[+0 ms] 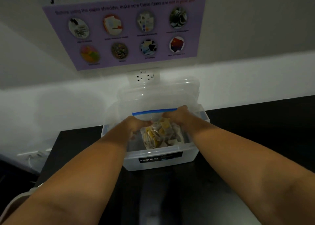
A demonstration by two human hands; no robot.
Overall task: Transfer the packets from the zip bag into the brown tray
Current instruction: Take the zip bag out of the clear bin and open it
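Observation:
A clear zip bag [150, 117] with a blue zip strip stands inside a clear plastic box [160, 158]. Several yellow and white packets [160, 134] fill the bag's lower part. My left hand [134, 125] grips the bag's left side below the strip. My right hand [179, 115] grips its right side by the end of the strip. Both hands reach into the box from the front. No brown tray is in view.
The box sits on a black counter [247, 131] against a white wall, its clear lid [158, 91] leaning behind it. A wall socket [144, 77] and a purple poster [126, 32] are above. The counter's left edge drops off at about a third across.

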